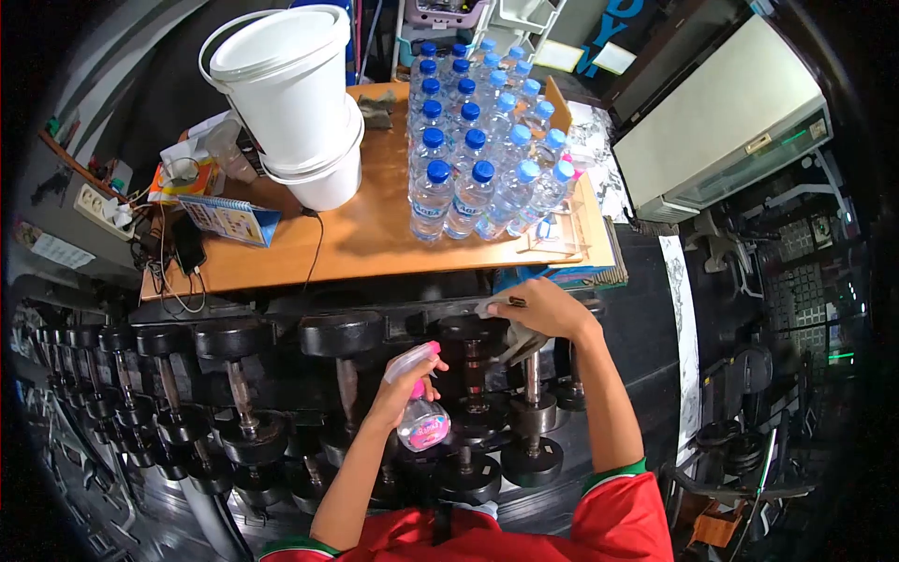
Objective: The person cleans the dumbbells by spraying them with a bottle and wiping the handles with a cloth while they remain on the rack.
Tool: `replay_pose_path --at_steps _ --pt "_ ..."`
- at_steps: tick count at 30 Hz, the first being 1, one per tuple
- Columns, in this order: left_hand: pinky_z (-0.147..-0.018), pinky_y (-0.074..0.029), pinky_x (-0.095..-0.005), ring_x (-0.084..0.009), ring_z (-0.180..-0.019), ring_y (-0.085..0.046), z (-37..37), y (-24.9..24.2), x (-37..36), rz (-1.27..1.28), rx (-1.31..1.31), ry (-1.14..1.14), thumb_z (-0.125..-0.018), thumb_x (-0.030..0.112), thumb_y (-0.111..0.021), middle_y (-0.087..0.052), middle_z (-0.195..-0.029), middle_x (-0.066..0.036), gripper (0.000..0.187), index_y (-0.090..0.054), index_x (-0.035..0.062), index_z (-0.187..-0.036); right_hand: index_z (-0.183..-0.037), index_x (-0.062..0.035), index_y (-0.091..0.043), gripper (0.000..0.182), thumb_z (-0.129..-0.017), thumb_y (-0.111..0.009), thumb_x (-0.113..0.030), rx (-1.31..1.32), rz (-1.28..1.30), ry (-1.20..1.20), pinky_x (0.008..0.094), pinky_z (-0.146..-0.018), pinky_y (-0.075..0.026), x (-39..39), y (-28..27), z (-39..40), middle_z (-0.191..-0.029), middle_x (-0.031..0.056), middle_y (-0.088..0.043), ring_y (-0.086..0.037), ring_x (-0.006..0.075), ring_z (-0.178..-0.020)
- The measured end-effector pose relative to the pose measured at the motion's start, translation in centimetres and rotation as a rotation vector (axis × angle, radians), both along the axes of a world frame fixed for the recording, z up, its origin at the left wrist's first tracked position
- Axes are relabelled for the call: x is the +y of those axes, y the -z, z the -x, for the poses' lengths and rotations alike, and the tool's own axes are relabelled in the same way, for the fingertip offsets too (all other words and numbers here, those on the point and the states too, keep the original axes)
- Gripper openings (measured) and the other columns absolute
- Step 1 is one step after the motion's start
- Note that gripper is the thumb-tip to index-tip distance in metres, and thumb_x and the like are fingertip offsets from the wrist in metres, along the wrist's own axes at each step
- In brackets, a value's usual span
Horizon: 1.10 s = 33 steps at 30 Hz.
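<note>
My left hand (405, 389) is wrapped around the neck of a clear spray bottle (424, 426) with a pink nozzle and a pink label. In my right hand (546, 307) is a greyish cloth (521, 343), its loose end hanging down over the dumbbells. Just below the cloth stands a dumbbell (532, 377) with a metal handle and round dark heads. Another dumbbell (474, 365) sits to its left on the rack, between my two hands. Part of the cloth is hidden behind my fingers.
Several dumbbells (242, 398) line the rack to the left. Behind it, a wooden table (365, 248) holds water bottles (468, 192), stacked white buckets (286, 103), a desk calendar (225, 220) and a phone (187, 244) with cables. A white fridge-like cabinet (726, 117) stands at the right.
</note>
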<state>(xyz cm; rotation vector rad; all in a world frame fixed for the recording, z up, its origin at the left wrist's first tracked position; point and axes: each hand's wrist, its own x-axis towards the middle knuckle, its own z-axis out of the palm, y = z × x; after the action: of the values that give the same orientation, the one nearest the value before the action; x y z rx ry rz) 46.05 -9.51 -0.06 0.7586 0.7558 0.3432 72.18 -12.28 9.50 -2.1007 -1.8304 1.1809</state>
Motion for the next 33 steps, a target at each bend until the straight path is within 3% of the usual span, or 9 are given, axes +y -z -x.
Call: replay_pose_path --at_steps 2,3,4,7,14,19,25,29,33 --pt "-0.058 -0.052 -0.0308 -0.0106 -0.051 -0.055 0.0 -0.3 -0.2 -0.006 -0.015 -0.006 -0.088 0.026 -0.062 -0.063 -0.088 -0.010 0.029 -0.060 -0.0002 -0.099 -0.108 -0.0078 -0.068 0.030 -0.090 -0.059 -0.030 -0.032 -0.203 0.294 0.0380 -0.072 -0.050 -3.0 -1.1 0.2 -0.084 0.0215 -0.066 -0.063 0.0353 -0.076" --pt "-0.057 -0.052 -0.0308 -0.0114 -0.051 -0.055 0.1 -0.5 -0.2 -0.004 -0.023 -0.009 -0.088 0.025 -0.062 -0.062 -0.085 -0.009 0.028 -0.060 -0.0001 -0.099 -0.112 -0.0051 -0.066 0.030 -0.092 -0.058 -0.026 0.036 -0.288 0.441 0.0326 -0.072 -0.049 -5.1 -1.5 0.4 -0.084 0.0164 -0.068 -0.064 0.0232 -0.072" --pt "-0.056 -0.051 -0.0307 -0.0122 -0.051 -0.056 0.2 -0.5 -0.3 -0.001 -0.034 -0.010 -0.087 0.025 -0.062 -0.062 -0.082 -0.009 0.027 -0.060 0.0001 -0.098 -0.112 -0.0051 -0.066 0.030 -0.092 -0.058 -0.026 0.023 -0.301 0.456 0.0326 -0.072 -0.049 -7.2 -1.5 0.7 -0.084 0.0164 -0.068 -0.064 0.0232 -0.072" --pt "-0.053 -0.051 -0.0295 -0.0137 -0.049 -0.055 0.7 0.2 -0.4 0.008 -0.103 0.028 -0.087 0.024 -0.063 -0.061 -0.077 -0.008 0.026 -0.061 0.0001 -0.099 -0.115 -0.0007 -0.064 0.035 -0.097 -0.054 -0.028 0.408 -0.418 0.819 0.0264 -0.075 -0.047 -14.1 -0.1 1.4 -0.089 0.0030 -0.067 -0.055 0.0077 -0.083" --pt "-0.049 -0.051 -0.0270 -0.0097 -0.048 -0.054 -2.3 -6.5 -5.3 -0.422 0.062 0.481 -0.085 0.023 -0.064 -0.061 -0.072 -0.005 0.025 -0.065 -0.0020 -0.086 -0.111 0.0028 -0.063 0.036 -0.097 -0.054 -0.028 0.718 -0.471 1.303 0.0241 -0.078 -0.047 -26.2 2.6 6.5 -0.098 0.0037 -0.067 -0.060 0.0098 -0.087" --pt "-0.045 -0.047 -0.0283 -0.0100 -0.051 -0.057 -3.8 -5.9 -11.0 -0.681 0.125 0.572 -0.086 0.026 -0.064 -0.058 -0.059 -0.004 0.027 -0.062 0.0017 -0.075 -0.111 0.0020 -0.063 0.029 -0.096 -0.052 -0.021 0.826 -0.578 1.441 0.0250 -0.075 -0.050 -30.8 4.3 9.8 -0.097 0.0051 -0.067 -0.063 0.0117 -0.084" --pt "-0.065 -0.048 -0.0454 -0.0418 -0.073 -0.062 -5.4 -2.7 -14.6 -1.002 0.212 0.422 -0.080 0.029 -0.064 -0.063 -0.072 -0.023 0.029 -0.064 0.0007 -0.075 -0.119 -0.0016 -0.062 0.031 -0.090 -0.057 -0.013 0.635 -0.639 1.471 0.0266 -0.079 -0.048 -33.8 5.8 13.4 -0.100 0.0044 -0.066 -0.060 0.0123 -0.088" --pt "-0.065 -0.048 -0.0473 -0.0421 -0.073 -0.061 -5.8 -1.8 -15.4 -1.098 0.263 0.406 -0.078 0.029 -0.065 -0.063 -0.072 -0.023 0.029 -0.065 0.0010 -0.073 -0.119 -0.0059 -0.063 0.033 -0.088 -0.061 -0.018 0.543 -0.663 1.451 0.0273 -0.081 -0.047 -34.6 7.0 14.4 -0.102 0.0054 -0.067 -0.060 0.0129 -0.091" --pt "-0.068 -0.049 -0.0475 -0.0430 -0.075 -0.061 -5.9 -1.2 -15.9 -1.190 0.271 0.367 -0.077 0.029 -0.064 -0.063 -0.073 -0.023 0.029 -0.066 -0.0001 -0.073 -0.119 -0.0018 -0.061 0.032 -0.090 -0.058 -0.016 0.417 -0.646 1.423 0.0256 -0.085 -0.045 -34.5 7.9 14.8 -0.104 0.0038 -0.066 -0.058 0.0115 -0.094"
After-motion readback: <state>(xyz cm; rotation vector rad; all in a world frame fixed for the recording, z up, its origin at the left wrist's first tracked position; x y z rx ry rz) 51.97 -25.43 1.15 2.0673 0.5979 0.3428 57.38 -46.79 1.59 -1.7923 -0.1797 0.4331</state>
